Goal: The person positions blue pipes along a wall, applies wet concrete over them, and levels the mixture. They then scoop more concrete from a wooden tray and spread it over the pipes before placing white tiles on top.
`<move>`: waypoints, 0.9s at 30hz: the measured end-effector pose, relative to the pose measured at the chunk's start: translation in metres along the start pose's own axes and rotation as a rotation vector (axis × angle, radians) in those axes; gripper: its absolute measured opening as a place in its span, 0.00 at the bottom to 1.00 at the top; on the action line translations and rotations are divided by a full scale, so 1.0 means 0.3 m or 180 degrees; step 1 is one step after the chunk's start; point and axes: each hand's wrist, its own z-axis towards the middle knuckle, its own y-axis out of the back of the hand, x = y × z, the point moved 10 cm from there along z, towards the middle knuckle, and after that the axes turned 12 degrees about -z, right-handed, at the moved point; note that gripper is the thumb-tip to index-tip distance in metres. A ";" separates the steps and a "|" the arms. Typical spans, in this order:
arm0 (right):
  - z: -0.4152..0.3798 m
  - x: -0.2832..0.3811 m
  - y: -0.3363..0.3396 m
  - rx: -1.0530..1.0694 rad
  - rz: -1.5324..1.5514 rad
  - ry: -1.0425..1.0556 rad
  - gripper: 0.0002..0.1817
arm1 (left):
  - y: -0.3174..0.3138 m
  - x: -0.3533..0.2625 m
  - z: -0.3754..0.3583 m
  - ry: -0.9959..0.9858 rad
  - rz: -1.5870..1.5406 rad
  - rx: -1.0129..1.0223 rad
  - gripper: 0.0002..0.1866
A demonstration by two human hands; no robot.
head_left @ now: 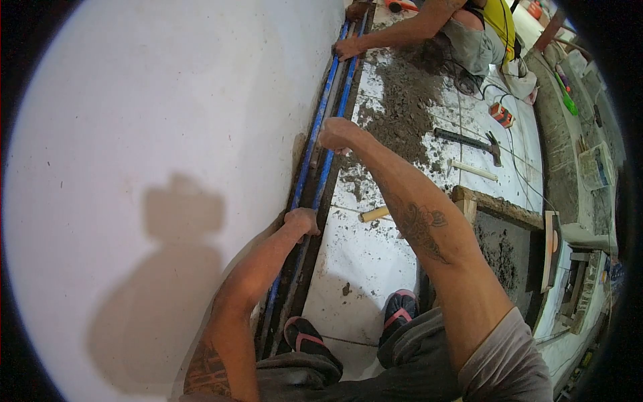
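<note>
Two long blue pipes (324,164) run side by side in a narrow trench (293,295) at the foot of the white wall. My left hand (303,221) is closed around a blue pipe low in the trench, its fingertips mostly hidden. Farther along, my right hand (339,135) is curled into a grip over the pipes; its fingers hide which one it holds. Beyond it, a co-worker's hand (347,48) rests on the same pipes, and another hand (357,10) of that person shows near their far end.
Dirt and rubble (402,107) cover part of the white tiles (355,268). To the right lie a claw hammer (469,139), an orange-and-black tool (501,115), a pale strip (474,169) and a yellowish stick (374,214). A wooden beam (502,206) edges a grey, dirt-strewn area.
</note>
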 end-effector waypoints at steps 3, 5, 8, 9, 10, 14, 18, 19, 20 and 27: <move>0.007 -0.007 -0.003 -0.0051 0.0004 0.0019 0.12 | 0.004 -0.004 -0.011 0.0024 -0.0029 0.0010 0.32; 0.024 0.002 -0.013 -0.0073 -0.0297 0.0198 0.11 | 0.002 -0.008 -0.007 -0.0035 -0.0070 -0.0004 0.32; 0.093 0.014 -0.065 -0.0068 -0.1133 0.0636 0.11 | -0.003 -0.012 0.007 -0.0192 -0.0081 -0.0008 0.30; 0.078 0.028 -0.062 -0.0080 -0.1341 0.0722 0.11 | 0.003 -0.021 -0.005 -0.0211 -0.0054 0.0011 0.29; 0.062 0.042 -0.060 -0.0086 -0.1545 0.0806 0.11 | 0.007 -0.030 -0.020 -0.0229 -0.0025 0.0036 0.28; 0.024 0.056 -0.017 -0.0233 -0.1157 0.0679 0.13 | 0.000 -0.025 -0.026 -0.0084 -0.0068 0.0169 0.27; -0.032 0.054 0.022 -0.0315 -0.0750 0.0478 0.13 | -0.011 -0.009 0.007 -0.0240 -0.0090 0.0120 0.24; -0.038 0.038 0.020 -0.0220 -0.0361 0.0301 0.13 | -0.010 -0.007 0.009 -0.0327 -0.0101 0.0079 0.23; -0.042 0.051 0.022 -0.0231 -0.0527 0.0381 0.12 | -0.010 -0.016 0.015 -0.0413 -0.0114 0.0031 0.22; -0.087 0.074 0.050 -0.0392 -0.0590 0.0519 0.11 | -0.003 0.000 0.016 -0.0007 0.0106 0.0034 0.19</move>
